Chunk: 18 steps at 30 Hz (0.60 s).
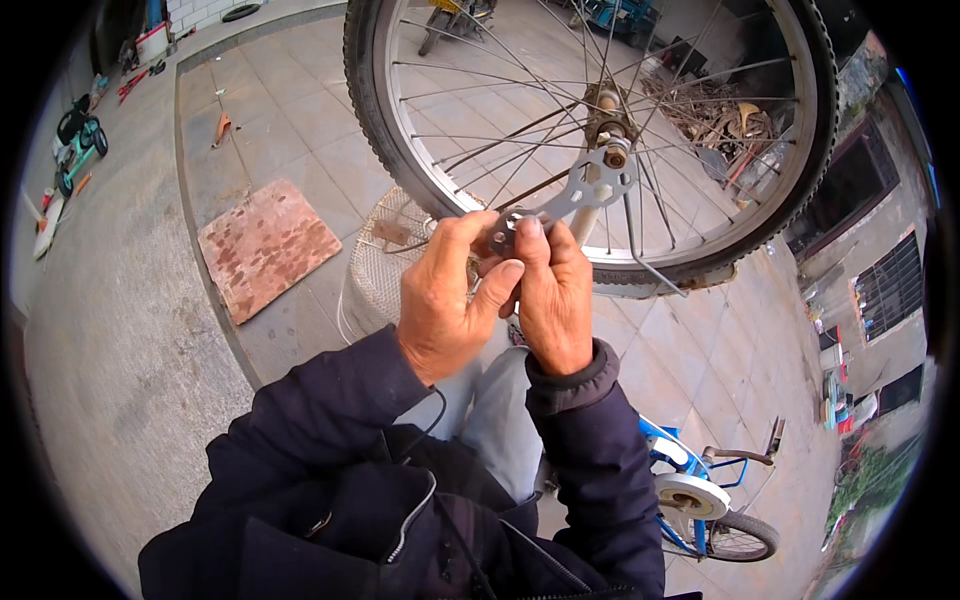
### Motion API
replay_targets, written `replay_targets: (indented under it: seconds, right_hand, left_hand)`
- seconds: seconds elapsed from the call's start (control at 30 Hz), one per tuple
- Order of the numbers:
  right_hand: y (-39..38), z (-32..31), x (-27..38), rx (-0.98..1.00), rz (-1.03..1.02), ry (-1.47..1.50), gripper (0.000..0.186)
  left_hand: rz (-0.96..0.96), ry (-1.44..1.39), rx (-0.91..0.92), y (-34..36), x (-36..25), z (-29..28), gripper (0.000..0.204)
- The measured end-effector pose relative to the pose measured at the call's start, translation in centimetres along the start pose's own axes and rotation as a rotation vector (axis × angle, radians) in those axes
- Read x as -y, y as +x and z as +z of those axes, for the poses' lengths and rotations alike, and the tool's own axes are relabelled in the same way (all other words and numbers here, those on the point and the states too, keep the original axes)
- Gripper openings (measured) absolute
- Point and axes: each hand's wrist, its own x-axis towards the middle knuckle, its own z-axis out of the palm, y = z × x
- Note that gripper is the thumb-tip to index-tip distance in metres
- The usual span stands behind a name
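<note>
In front of me stands a spoked bicycle wheel [375,150] with a black tyre. A silver flat metal plate with holes [598,187] runs from beside the rusty axle nut [616,157] down to my fingers. Its lower end meets a dark metal piece with holes [503,232]; I cannot tell whether they are one part. My left hand [450,285] pinches the dark piece between thumb and curled fingers. Close beside it, my right hand [555,290] is closed over the same end, thumb on top. The fingers partly hide what they grip.
A white mesh basket [385,270] sits below the wheel's left side. A reddish slab [268,248] lies on the tiles to the left. A bent metal rod [645,250] hangs by the wheel. At lower right is a blue bicycle [690,495]; debris [735,130] lies behind the spokes.
</note>
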Motion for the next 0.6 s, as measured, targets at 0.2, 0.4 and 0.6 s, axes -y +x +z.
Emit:
replay_targets:
  seconds: [0.2, 0.4, 0.6]
  right_hand:
    - [0.8, 0.4, 1.4, 0.082, 0.040, -0.130, 0.037]
    - [1.2, 0.0, 1.7, 0.145, -0.023, -0.256, 0.033]
    - [-0.8, -1.9, 1.5, 0.069, -0.063, -0.319, 0.021]
  left_hand:
    - [-0.449, -0.329, 0.116, 0.5, 1.1, -0.5, 0.020]
    - [-0.337, -0.257, 0.111, 1.5, 1.9, -0.9, 0.032]
    - [-0.327, -0.338, 0.027, 4.9, 0.8, -2.6, 0.028]
